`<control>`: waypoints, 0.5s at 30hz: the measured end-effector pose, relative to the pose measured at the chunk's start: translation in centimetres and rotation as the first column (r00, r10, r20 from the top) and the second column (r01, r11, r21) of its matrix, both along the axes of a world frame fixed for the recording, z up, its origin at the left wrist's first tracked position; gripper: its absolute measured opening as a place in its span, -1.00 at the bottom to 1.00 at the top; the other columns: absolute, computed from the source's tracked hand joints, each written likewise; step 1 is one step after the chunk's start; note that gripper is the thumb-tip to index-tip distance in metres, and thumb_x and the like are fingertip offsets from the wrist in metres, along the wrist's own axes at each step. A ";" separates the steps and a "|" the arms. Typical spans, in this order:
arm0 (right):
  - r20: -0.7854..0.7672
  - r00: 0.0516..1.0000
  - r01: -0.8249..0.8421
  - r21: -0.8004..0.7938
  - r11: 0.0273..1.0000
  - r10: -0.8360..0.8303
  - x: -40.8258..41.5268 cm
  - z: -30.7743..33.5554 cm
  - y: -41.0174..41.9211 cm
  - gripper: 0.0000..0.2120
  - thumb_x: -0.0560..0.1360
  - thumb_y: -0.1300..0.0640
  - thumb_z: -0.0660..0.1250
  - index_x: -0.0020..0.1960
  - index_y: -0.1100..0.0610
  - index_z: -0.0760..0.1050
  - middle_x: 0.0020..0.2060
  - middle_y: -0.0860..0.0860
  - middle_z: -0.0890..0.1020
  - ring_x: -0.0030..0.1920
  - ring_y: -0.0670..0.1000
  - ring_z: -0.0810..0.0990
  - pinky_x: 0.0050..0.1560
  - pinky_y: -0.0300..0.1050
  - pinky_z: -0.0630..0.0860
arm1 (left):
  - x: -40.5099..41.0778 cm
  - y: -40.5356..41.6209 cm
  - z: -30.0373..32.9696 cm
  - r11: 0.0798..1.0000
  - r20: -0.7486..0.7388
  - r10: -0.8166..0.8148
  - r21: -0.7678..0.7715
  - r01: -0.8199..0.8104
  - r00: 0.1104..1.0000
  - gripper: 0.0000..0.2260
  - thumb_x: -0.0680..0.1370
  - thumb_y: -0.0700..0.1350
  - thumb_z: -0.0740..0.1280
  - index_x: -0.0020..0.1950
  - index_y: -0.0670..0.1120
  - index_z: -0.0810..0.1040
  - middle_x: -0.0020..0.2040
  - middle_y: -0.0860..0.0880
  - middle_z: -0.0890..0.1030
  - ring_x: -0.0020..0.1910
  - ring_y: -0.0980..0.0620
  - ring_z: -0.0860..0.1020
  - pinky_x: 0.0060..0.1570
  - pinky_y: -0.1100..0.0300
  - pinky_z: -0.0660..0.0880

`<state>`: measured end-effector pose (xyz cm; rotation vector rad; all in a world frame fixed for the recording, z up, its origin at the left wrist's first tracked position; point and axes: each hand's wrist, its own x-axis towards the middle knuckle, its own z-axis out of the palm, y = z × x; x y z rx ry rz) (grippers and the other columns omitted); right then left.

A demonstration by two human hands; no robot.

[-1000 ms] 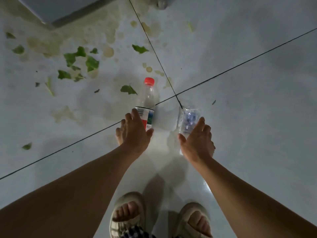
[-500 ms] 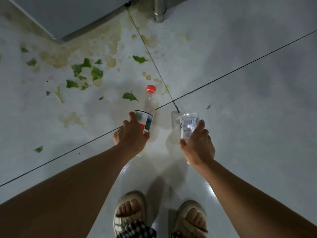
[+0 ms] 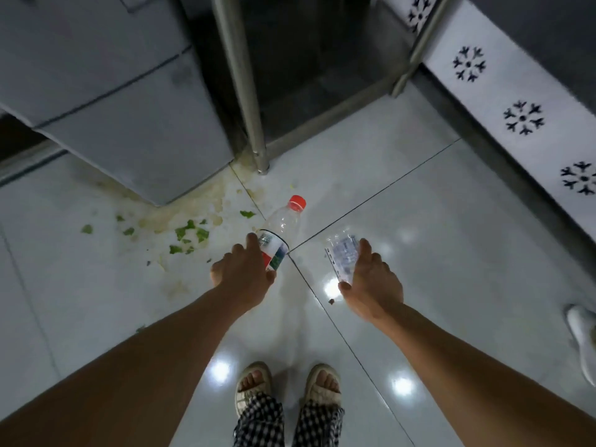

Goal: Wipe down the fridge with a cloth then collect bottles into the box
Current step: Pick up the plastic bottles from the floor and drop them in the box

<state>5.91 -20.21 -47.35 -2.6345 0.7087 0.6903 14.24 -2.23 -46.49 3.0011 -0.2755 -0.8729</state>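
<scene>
My left hand (image 3: 242,275) grips a clear plastic bottle with a red cap (image 3: 283,224) round its labelled lower half, the cap pointing away from me. My right hand (image 3: 371,280) holds a second clear bottle with a pale blue-and-white label (image 3: 342,253); its lower end is hidden behind my palm. Both bottles are lifted above the white tiled floor. The grey fridge (image 3: 122,101) stands at the upper left. No box and no cloth are in view.
Green leaf scraps (image 3: 190,233) and yellowish stains lie on the floor by the fridge corner. A metal table leg (image 3: 245,91) stands beside the fridge. A white patterned panel (image 3: 503,91) runs along the right. Another person's white shoe (image 3: 582,337) is at the right edge.
Both hands have risen from the floor with their bottles. The view has tilted upward, bringing the fridge, the table leg and the patterned panel into sight.
</scene>
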 end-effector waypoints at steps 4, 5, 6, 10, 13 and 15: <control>0.049 0.998 -0.024 -0.067 0.997 0.028 -1.5 9.7 -2.5 -0.20 0.48 0.03 0.34 0.52 0.11 -0.10 0.24 0.13 0.44 0.18 0.13 0.48 0.14 -0.03 0.44 | -0.7 -1.6 10.0 0.997 0.061 -0.054 -0.051 0.057 0.997 -0.43 0.52 0.08 0.30 0.39 -0.10 0.13 0.21 -0.14 0.50 0.13 -0.12 0.52 0.08 0.00 0.46; 0.059 0.998 -0.021 -0.080 0.997 0.026 -2.0 11.9 -3.0 -0.20 0.48 0.05 0.34 0.52 0.10 -0.09 0.22 0.13 0.44 0.17 0.13 0.48 0.12 -0.03 0.44 | -1.1 -1.8 12.2 0.996 0.077 -0.072 -0.054 0.076 0.994 -0.43 0.52 0.09 0.30 0.39 -0.11 0.14 0.20 -0.15 0.50 0.12 -0.12 0.53 0.06 0.00 0.47; 0.068 0.997 -0.022 -0.092 0.996 0.028 -2.7 13.9 -3.4 -0.21 0.48 0.07 0.34 0.52 0.09 -0.09 0.21 0.12 0.45 0.16 0.12 0.48 0.10 -0.04 0.44 | -1.5 -1.9 14.5 0.994 0.092 -0.093 -0.046 0.098 0.991 -0.43 0.52 0.10 0.30 0.39 -0.11 0.14 0.19 -0.15 0.50 0.12 -0.11 0.53 0.05 0.01 0.47; 0.082 0.996 -0.015 -0.156 0.988 0.028 -6.3 21.0 -4.2 -0.23 0.50 0.08 0.31 0.52 0.07 -0.10 0.20 0.10 0.45 0.17 0.11 0.47 0.07 -0.06 0.42 | -3.3 -2.4 22.1 0.984 0.133 -0.175 -0.015 0.179 0.975 -0.44 0.52 0.10 0.29 0.37 -0.09 0.13 0.16 -0.12 0.48 0.11 -0.09 0.52 0.00 0.05 0.43; 0.075 0.997 -0.018 -0.205 0.979 0.034 -9.2 24.8 -4.3 -0.22 0.51 0.04 0.29 0.53 0.09 -0.13 0.22 0.10 0.43 0.19 0.11 0.46 0.11 -0.05 0.41 | -4.1 -2.6 26.0 0.966 0.176 -0.249 -0.026 0.257 0.952 -0.44 0.50 0.10 0.29 0.37 -0.07 0.12 0.16 -0.12 0.49 0.09 -0.09 0.52 0.00 0.04 0.45; 0.083 0.996 -0.001 -0.229 0.973 0.020 -11.1 27.1 -4.2 -0.21 0.51 0.01 0.30 0.53 0.11 -0.12 0.23 0.10 0.43 0.19 0.10 0.46 0.13 -0.05 0.42 | -4.5 -2.7 28.0 0.946 0.197 -0.303 -0.057 0.320 0.932 -0.41 0.50 0.10 0.30 0.39 -0.06 0.10 0.18 -0.13 0.49 0.09 -0.10 0.53 0.03 0.04 0.48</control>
